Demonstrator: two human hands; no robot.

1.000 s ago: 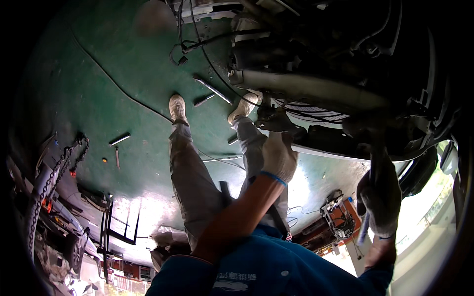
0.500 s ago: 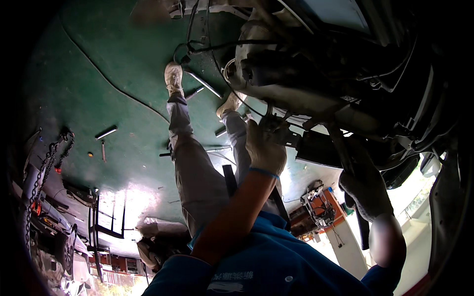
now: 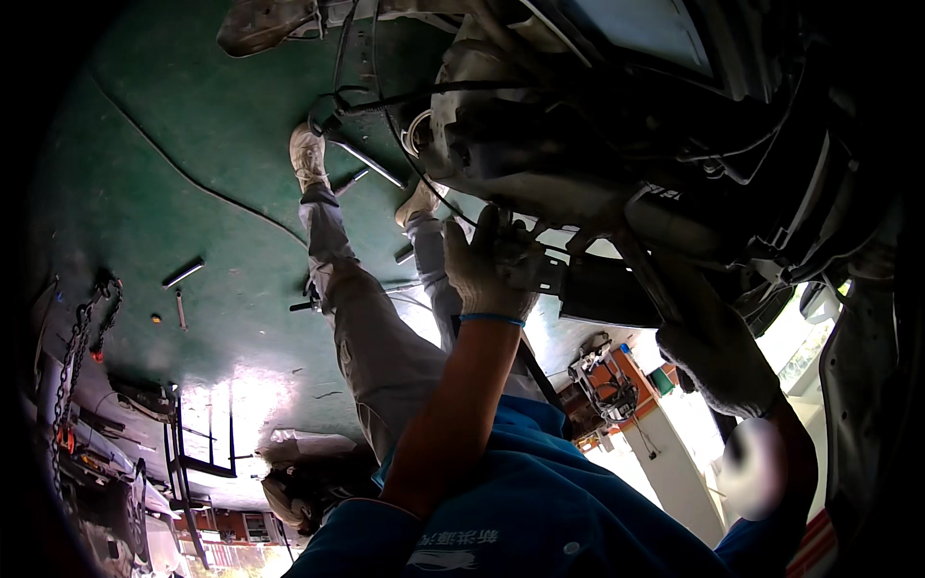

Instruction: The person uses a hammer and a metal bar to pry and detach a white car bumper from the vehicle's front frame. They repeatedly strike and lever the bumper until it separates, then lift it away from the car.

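My left hand (image 3: pixel 487 275), in a pale work glove with a blue cuff, is closed around a dark metal bracket (image 3: pixel 547 274) at the vehicle's lower front edge. Its fingertips are partly lost in shadow. Beside the bracket runs a dark beam (image 3: pixel 607 293). My right hand (image 3: pixel 718 364), in a grey glove, grips the handle of what looks like a hammer (image 3: pixel 644 275). The hammer's dark head is up close to the vehicle body (image 3: pixel 578 193), right of the bracket; whether they touch I cannot tell.
Loose metal bars (image 3: pixel 371 164) lie on the green floor (image 3: pixel 222 125) near my shoes. A cable (image 3: pixel 193 178) crosses the floor on the left. Chains (image 3: pixel 77 352) and a black metal stand (image 3: pixel 183 453) are at lower left. A cabinet (image 3: pixel 665 453) stands at lower right.
The whole view has shifted slightly, with the scene sliding left and up. My right hand has moved a little right relative to the vehicle. My left hand stays at the bracket, its fingers showing more.
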